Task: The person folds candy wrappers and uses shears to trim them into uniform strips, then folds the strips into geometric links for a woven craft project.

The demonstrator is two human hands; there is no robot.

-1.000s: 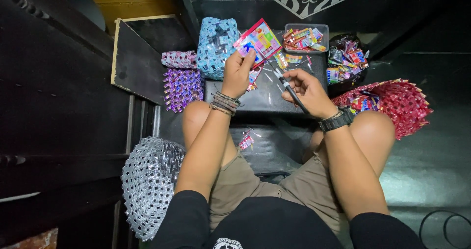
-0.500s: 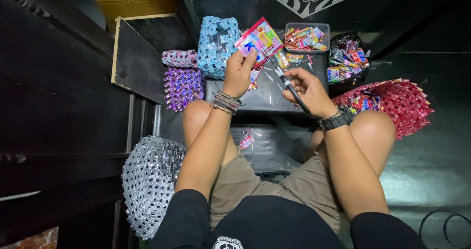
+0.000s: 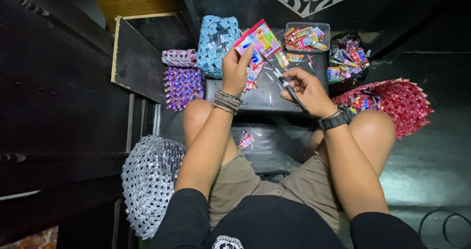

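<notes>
Colourful wrapper (image 3: 258,41) in left hand (image 3: 236,71)

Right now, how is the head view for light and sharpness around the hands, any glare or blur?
Head view: the middle is lit, so the left hand on the colourful wrapper and the right hand with the black cutter read sharply; faint sheen on the dark work surface; edges fall into deep shadow; slight wide-angle stretch.
</notes>
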